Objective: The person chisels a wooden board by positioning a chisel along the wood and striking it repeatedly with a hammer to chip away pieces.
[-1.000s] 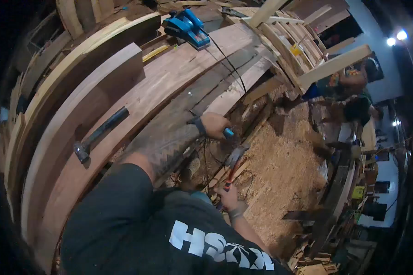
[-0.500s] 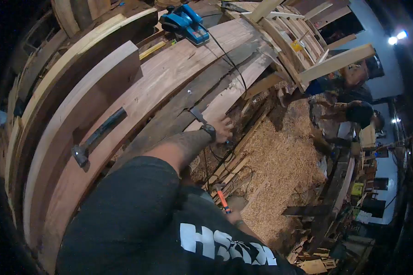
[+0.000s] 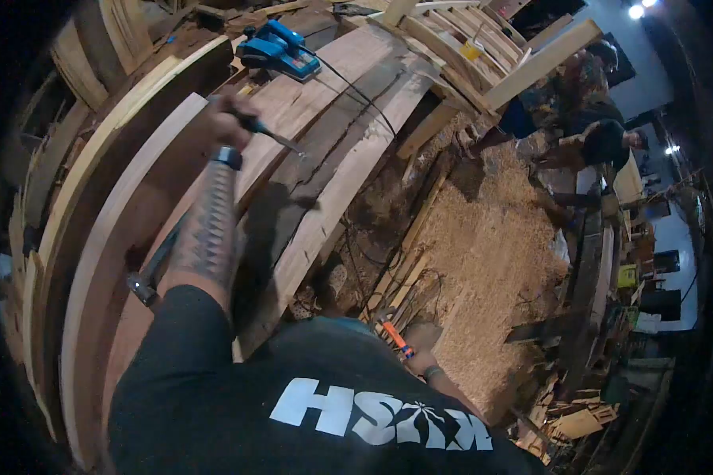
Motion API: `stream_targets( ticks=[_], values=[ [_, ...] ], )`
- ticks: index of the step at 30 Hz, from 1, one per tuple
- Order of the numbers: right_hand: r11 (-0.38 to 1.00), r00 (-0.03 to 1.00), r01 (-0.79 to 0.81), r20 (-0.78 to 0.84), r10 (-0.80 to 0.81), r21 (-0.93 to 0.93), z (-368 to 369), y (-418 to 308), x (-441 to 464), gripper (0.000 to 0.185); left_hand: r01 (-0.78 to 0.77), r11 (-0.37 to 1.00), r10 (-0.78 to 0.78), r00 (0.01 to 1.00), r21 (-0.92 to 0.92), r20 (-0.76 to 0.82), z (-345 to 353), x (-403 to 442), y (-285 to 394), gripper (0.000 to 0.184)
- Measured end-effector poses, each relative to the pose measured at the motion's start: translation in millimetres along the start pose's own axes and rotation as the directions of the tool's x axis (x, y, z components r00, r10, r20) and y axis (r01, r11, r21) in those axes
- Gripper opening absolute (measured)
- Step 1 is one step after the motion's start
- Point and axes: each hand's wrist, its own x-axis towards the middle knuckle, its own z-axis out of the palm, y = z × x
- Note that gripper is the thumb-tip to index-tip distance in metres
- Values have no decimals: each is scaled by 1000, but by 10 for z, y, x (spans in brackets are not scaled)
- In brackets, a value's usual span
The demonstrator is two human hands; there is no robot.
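The left hand [image 3: 228, 125] is curled closed around the handle of a chisel [image 3: 281, 140], whose blade runs out toward 4 o'clock, its tip over the dark plank [image 3: 318, 168]; whether they touch, I cannot tell. At 1 o'clock from this hand sits a blue power planer [image 3: 281, 49]; at 7 o'clock lies a second hammer [image 3: 141, 289], partly behind the forearm. Lower down, toward 5 o'clock, the right hand [image 3: 425, 340] grips an orange-handled hammer [image 3: 396, 338], its head pointing to 10 o'clock.
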Motion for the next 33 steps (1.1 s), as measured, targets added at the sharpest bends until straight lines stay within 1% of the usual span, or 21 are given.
stream_targets(
  ticks=[1,2,5,6,7,8,9,11,12,14,15,16,17,18,20,22,25,27,29,31,33],
  values=[
    [999,999,25,-20,-26,-22,51,75,84,49,63,945,-50,998,-320,48,-221,163,326,24],
    [998,999,39,-10,-40,-50,42,79,159,47,63,993,-61,998,-103,16,-101,51,597,22],
    [989,996,71,65,-64,-126,160,160,232,40,137,985,-159,961,110,227,162,-257,686,20],
    [988,995,42,99,-27,-150,326,554,671,38,114,963,-188,933,243,306,201,-331,625,18],
    [985,992,14,128,9,-174,550,840,1070,37,239,948,-293,912,208,288,278,-397,518,19],
    [939,996,49,82,-22,-341,398,583,912,34,230,926,-318,904,300,287,371,-452,395,20],
    [864,998,70,38,-59,-499,86,254,760,32,216,881,-376,860,421,345,345,-422,253,19],
    [807,993,115,42,-111,-580,-155,-11,734,31,275,891,-405,842,361,357,511,-546,89,20],
    [774,990,131,42,-135,-620,-215,-41,735,31,336,877,-453,817,344,357,513,-570,49,19],
    [803,990,65,-62,-126,-593,-157,-29,817,29,453,839,-540,758,302,365,558,-597,-69,17],
    [817,987,30,-114,-117,-576,-135,-10,855,28,400,850,-512,782,343,355,566,-601,-139,16],
    [842,992,56,-68,-109,-536,-210,-170,684,27,348,855,-483,804,384,346,539,-596,-200,15],
    [845,989,73,-70,-130,-530,-297,-389,442,27,296,854,-454,825,427,337,508,-586,-241,14],
    [847,986,93,-71,-153,-523,-371,-613,212,28,275,835,-476,795,476,376,476,-552,-263,14],
    [886,985,127,-48,-165,-446,-274,-600,188,30,297,834,-481,805,466,348,456,-557,-290,16],
    [941,989,143,5,-149,-305,9,-323,440,33,304,835,-478,814,458,331,470,-559,-282,18],
    [970,994,53,108,-28,-237,204,-107,642,35,314,843,-471,823,437,317,513,-599,-264,19],
    [971,998,33,68,-18,-239,245,-57,646,35,333,849,-470,831,410,297,524,-603,-270,18],
    [970,998,32,57,-19,-240,198,-68,605,34,315,863,-458,816,394,352,496,-584,-330,17],
    [970,997,50,75,-33,-237,-85,-387,277,33,305,869,-453,806,389,380,497,-599,-345,16],
    [951,990,142,18,-142,-273,-76,-297,390,32,300,867,-454,804,397,385,555,-638,-304,15]
  ],
)
